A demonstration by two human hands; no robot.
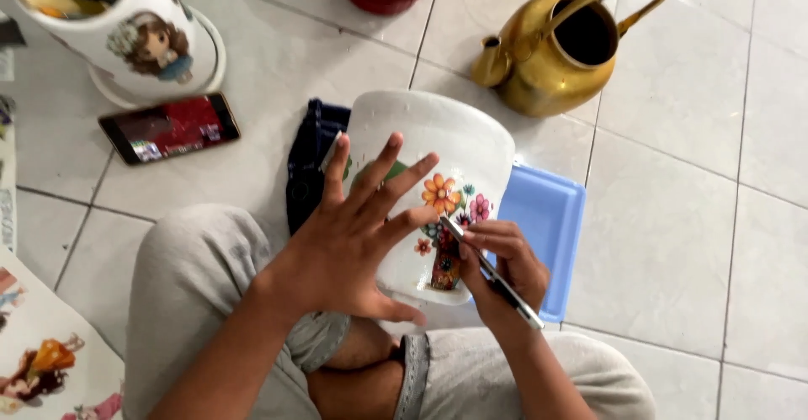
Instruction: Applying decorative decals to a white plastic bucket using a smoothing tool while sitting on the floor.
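A white plastic bucket [454, 146] lies on its side in front of my crossed legs, with flower and figure stickers [443, 210] on its wall. My left hand [358, 235] lies flat on the bucket with fingers spread, pressing on its left side. My right hand [502, 262] grips a thin metal blade tool [492, 273], and the tool's tip touches the sticker by the flowers.
A blue tray [551, 218] lies under the bucket on the tiled floor. A brass kettle [555, 45] stands behind it. Another stickered white bucket [126, 24], a phone [168, 127], a dark cloth [307, 163] and a sticker sheet [42, 361] are at the left.
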